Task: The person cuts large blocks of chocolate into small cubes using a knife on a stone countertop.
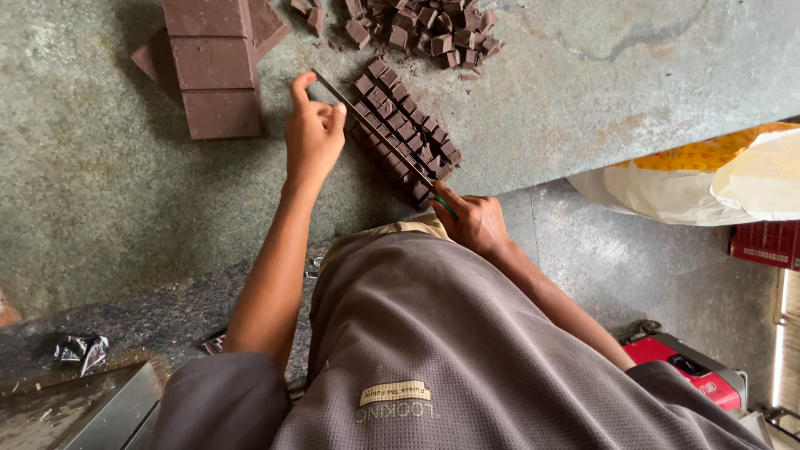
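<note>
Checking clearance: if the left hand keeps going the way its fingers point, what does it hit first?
The left hand points up and slightly left, away from the body. Bare counter lies ahead, then probably the small loose chocolate pieces near the top edge; the stacked slabs sit off to its left. Height is unclear.
</note>
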